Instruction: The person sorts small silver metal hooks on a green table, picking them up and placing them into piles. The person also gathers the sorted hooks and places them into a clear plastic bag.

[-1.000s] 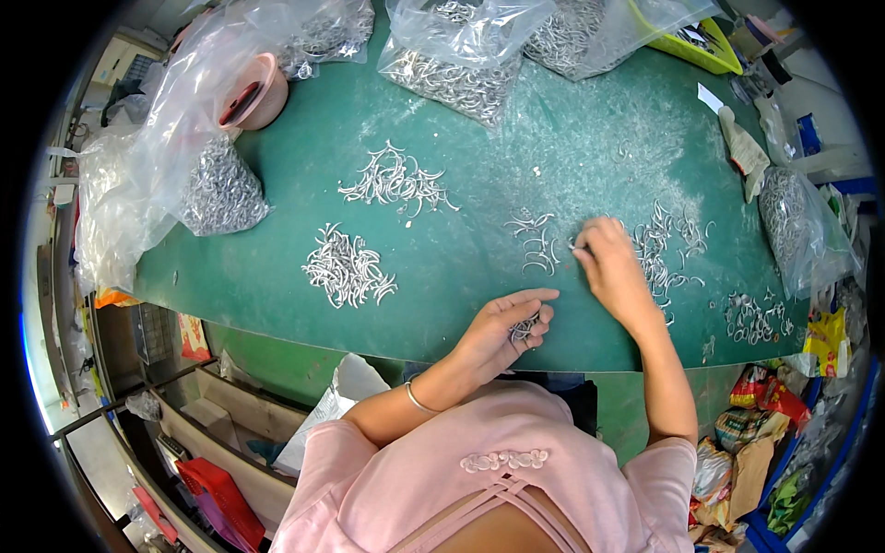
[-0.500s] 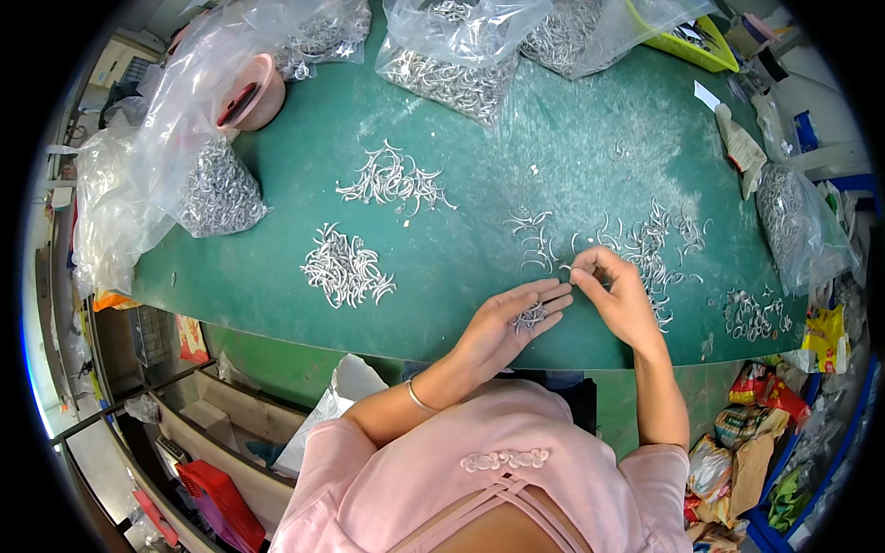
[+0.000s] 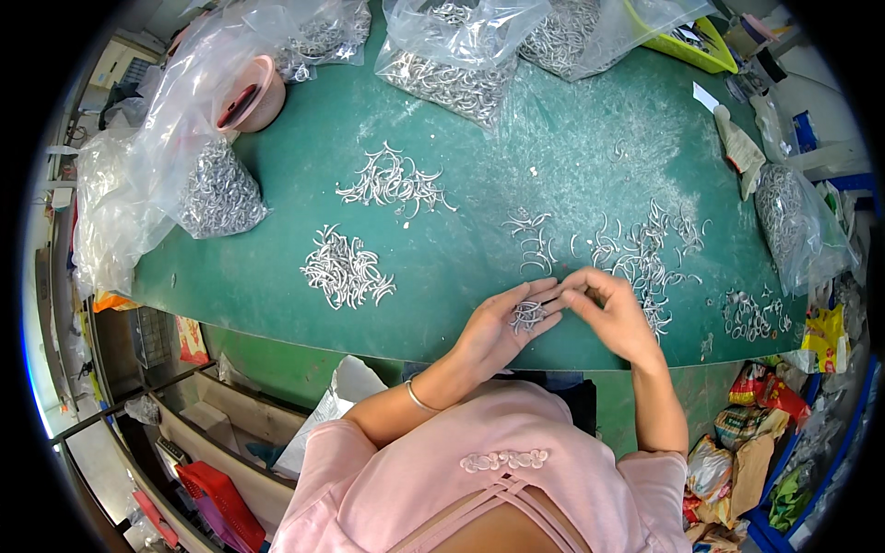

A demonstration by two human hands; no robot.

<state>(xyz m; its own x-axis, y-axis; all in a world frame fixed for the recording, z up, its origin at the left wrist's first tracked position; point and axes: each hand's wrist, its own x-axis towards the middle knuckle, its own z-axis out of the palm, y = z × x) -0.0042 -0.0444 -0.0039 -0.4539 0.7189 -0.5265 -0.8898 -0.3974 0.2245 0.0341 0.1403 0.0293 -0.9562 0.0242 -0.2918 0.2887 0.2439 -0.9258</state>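
A small bunch of silvery metal hooks [image 3: 528,315] is cupped in the left hand [image 3: 502,324], whose palm is turned up and whose fingers are curled loosely around the pieces near the front edge of the green table [image 3: 442,258]. The right hand [image 3: 610,311] is brought right against the left, its thumb and forefinger pinched together at the tips of the left fingers; whether a single hook is pinched there cannot be told, as the piece is too small to make out. Just beyond the right hand, a loose scatter of hooks [image 3: 636,253] is spread over the table, and a smaller cluster [image 3: 529,241] lies just beyond the left fingertips. Farther to the left of the grip, two tidy heaps [image 3: 344,270] [image 3: 395,182] are laid out, well apart from the hands. Clear plastic bags of the same metal parts [image 3: 217,189] [image 3: 456,78] are set along the far and left sides, and a pink bowl [image 3: 253,92] is seen beside the left bag.
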